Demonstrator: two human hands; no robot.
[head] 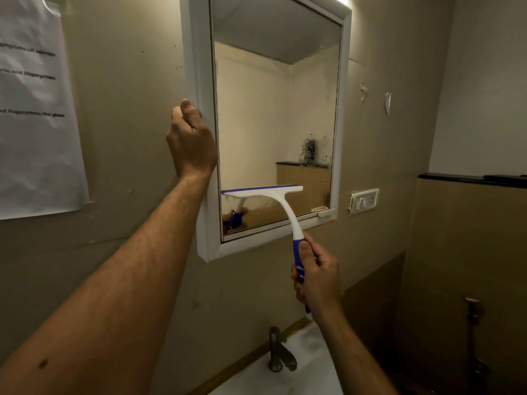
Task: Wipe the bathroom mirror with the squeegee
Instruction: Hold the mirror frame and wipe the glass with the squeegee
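My right hand's fingers point(299, 276) clench the blue-and-white plastic squeegee point(273, 203) handle | left hand point(191, 141) grips the white-framed bathroom mirror point(273, 115) at its left edge | blade lies level, low on the glass, up-left of my right hand | right hand nearer.

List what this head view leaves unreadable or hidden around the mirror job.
- Paper sheet: text blurred, cut off by the left edge.
- Left hand: fingers curl behind the mirror frame, hidden.
- Squeegee: blade contact with the glass cannot be judged; right hand covers most of the handle.
- Sink: cut off by the bottom edge.
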